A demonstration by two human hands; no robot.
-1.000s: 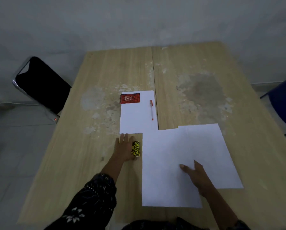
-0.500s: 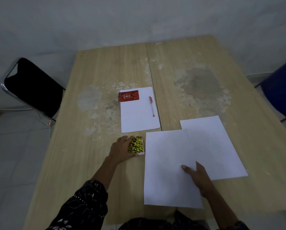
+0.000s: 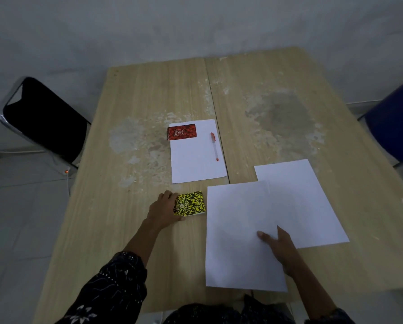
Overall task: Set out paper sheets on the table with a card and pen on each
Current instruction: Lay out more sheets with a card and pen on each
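Her left hand (image 3: 164,210) has its fingers (image 3: 170,195) gripping the yellow-and-black speckled card (image 3: 189,204), likely for the near white paper sheet (image 3: 238,232) that her flat, open right hand (image 3: 281,247) steadies on the tabletop (image 3: 130,230).

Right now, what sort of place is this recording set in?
Probably a plain meeting room or classroom: a worn wooden table against a bare grey wall, a black folding chair on one side and a blue chair on the other.

Table (image 3: 149,94) of pale wood-grain, finish worn in rough patches; paper sheets (image 3: 238,242) matt white; chair (image 3: 6,122) frame glossy metal
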